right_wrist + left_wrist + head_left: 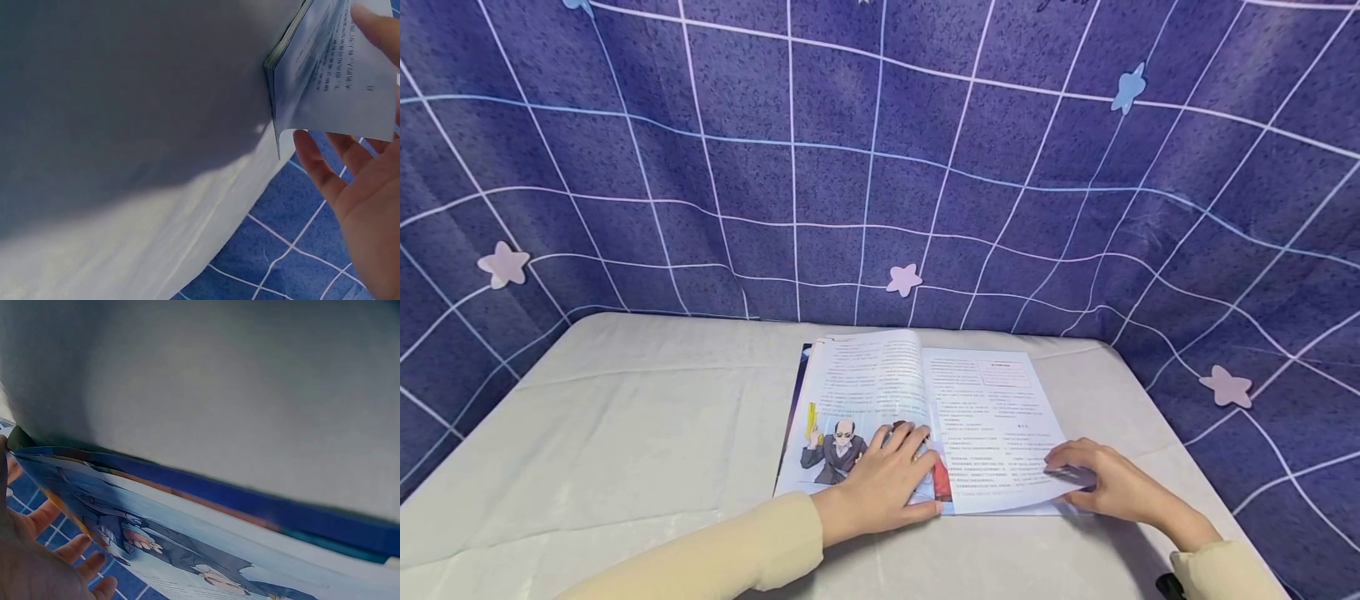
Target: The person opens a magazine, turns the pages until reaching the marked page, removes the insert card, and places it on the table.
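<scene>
An open magazine [868, 375] lies on the pale cloth, with printed columns on both sides and a cartoon of a suited figure [842, 450] at the lower left. My left hand [887, 482] rests with fingers spread on the left page, close to the fold, covering part of the picture. At the lower right corner my right hand [1112, 485] holds the right-hand page [1000, 454], whose edge curves up off the sheets below. In the right wrist view that page [350, 112] passes between the thumb and the fingers [319, 165].
The pale cloth [625, 417] covers the table around the magazine. Behind and at both sides hangs a dark blue curtain [827, 192] with a white grid and stars. A small black object [1170, 586] shows at the right cuff.
</scene>
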The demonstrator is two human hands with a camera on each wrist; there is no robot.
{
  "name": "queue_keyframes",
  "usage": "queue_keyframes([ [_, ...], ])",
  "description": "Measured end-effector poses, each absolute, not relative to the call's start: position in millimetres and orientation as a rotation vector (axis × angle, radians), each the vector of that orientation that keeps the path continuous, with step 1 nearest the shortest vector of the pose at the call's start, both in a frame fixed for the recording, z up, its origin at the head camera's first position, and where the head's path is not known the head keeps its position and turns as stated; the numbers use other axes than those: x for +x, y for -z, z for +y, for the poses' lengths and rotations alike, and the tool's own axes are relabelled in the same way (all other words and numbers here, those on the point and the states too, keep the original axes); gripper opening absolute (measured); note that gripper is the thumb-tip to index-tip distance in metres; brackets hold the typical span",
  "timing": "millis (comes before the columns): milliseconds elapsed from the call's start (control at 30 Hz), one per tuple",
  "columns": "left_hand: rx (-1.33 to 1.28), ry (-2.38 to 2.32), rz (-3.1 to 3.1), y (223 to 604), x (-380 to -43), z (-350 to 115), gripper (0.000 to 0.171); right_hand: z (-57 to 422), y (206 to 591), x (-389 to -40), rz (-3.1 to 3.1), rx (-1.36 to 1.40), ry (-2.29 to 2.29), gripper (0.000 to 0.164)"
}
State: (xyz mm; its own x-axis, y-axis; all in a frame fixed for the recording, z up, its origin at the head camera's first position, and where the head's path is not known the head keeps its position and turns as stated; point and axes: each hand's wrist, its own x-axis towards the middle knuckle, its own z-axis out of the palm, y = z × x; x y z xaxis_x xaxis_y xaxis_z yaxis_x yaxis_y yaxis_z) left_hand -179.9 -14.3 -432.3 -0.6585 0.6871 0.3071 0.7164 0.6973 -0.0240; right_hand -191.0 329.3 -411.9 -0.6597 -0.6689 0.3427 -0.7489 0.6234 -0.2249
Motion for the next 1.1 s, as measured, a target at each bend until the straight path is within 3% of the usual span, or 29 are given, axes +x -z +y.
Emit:
queue_keyframes([
  [433,-1.178,0.098,-2.508,434,-184,-13,0.049,331,408,-196,-2.483,1.186,-0.583,0.040],
  [1100,-1.126,0.034,-2.550,428,-181,-8,0.052,324,390,-206,-2.338,1.273,-0.667,0.037],
])
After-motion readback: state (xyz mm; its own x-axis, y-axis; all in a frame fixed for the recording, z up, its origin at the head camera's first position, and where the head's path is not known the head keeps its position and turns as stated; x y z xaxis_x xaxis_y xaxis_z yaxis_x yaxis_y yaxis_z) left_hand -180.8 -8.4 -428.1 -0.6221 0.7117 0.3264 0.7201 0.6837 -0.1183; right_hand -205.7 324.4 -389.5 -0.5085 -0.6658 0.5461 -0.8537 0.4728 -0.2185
